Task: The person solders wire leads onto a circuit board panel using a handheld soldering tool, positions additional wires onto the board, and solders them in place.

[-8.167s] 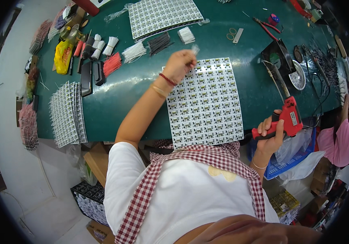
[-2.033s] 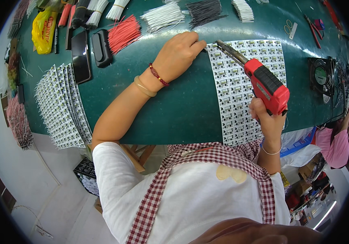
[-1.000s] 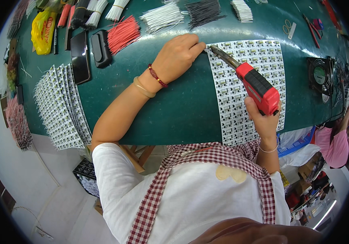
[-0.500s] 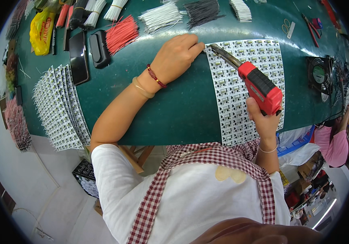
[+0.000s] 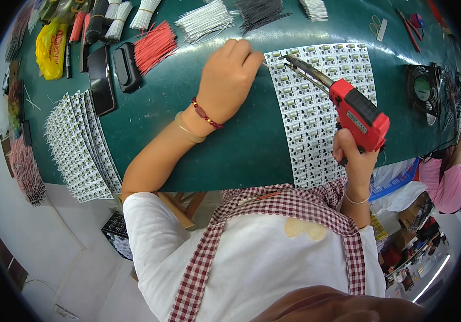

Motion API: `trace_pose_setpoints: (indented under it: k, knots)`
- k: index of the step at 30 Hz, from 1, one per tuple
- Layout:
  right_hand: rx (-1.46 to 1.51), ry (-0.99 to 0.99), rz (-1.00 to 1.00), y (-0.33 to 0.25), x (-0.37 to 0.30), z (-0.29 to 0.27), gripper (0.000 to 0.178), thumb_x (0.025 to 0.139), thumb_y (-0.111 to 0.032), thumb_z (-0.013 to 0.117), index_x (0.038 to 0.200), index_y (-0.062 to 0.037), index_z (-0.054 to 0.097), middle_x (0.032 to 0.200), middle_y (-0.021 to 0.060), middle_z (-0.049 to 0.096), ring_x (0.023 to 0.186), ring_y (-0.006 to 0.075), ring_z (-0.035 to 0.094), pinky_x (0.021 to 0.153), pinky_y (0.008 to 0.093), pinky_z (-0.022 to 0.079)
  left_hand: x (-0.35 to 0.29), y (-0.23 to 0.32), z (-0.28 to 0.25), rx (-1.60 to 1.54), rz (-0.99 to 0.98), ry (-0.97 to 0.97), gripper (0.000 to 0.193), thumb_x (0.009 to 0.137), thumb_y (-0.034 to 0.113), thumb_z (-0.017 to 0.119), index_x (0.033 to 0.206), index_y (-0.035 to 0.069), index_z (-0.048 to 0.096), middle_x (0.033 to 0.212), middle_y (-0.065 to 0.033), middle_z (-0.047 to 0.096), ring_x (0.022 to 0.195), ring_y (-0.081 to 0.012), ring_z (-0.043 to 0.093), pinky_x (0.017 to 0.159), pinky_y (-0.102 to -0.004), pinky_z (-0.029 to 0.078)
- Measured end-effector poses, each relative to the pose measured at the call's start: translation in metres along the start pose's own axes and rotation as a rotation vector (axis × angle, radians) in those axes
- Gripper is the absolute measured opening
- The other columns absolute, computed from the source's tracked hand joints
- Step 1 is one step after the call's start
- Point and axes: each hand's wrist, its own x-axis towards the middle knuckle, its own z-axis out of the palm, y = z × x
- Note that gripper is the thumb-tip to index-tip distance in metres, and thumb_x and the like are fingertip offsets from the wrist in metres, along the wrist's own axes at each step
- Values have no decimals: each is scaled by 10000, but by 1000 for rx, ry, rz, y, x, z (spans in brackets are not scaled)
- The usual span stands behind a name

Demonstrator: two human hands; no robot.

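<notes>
A red pistol-shaped soldering gun (image 5: pixel 358 114) is being gripped by the right hand (image 5: pixel 353 160), fingers wrapped fully round its handle at the near right of the green table mat (image 5: pixel 241 145). The gun's body is sitting above the fist, and its dark metal barrel is being pointed far and left, with the tip being held over the far left corner of the white panel of small circuit boards (image 5: pixel 316 112).

The panel is lying flat on the mat, running from far to near, its near edge reaching the table's front edge. The left hand (image 5: pixel 229 75) is being rested knuckles-up on the mat, just left of the panel's far corner, fingers curled; the fingertips are being held close to the barrel tip, and whether anything is being pinched there cannot be told.

A bundle of red wires (image 5: pixel 155 45) is lying far left of that hand. A fanned stack of similar white panels (image 5: pixel 80 145) is lying at the left.
</notes>
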Motion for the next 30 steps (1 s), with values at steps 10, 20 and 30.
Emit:
trace_pose_setpoints:
  k: [10, 20, 30]
  knots:
    - [14, 4, 12, 2, -2, -4, 236, 824, -150, 739, 965, -6, 617, 662, 7, 586, 494, 60, 504, 446, 206, 389, -16, -9, -2, -123, -33, -98, 150, 733, -13, 665, 866, 53, 645, 803, -67, 558, 747, -246, 565, 628, -347, 474]
    - [21, 4, 1, -1, -3, -8, 244, 822, -139, 737, 986, -4, 617, 675, 5, 585, 504, 58, 500, 453, 209, 388, -7, -33, -15, -96, -72, 7, 81, 770, 24, 657, 846, 52, 646, 789, -74, 538, 769, -269, 541, 651, -374, 453]
    - [78, 20, 6, -3, -6, -11, 177, 830, -125, 719, 910, -10, 611, 644, 15, 577, 491, 67, 500, 448, 215, 380, -23, -20, -20, -139, -348, -127, 107, 801, 51, 669, 897, 10, 647, 787, -109, 587, 706, -263, 580, 638, -358, 460]
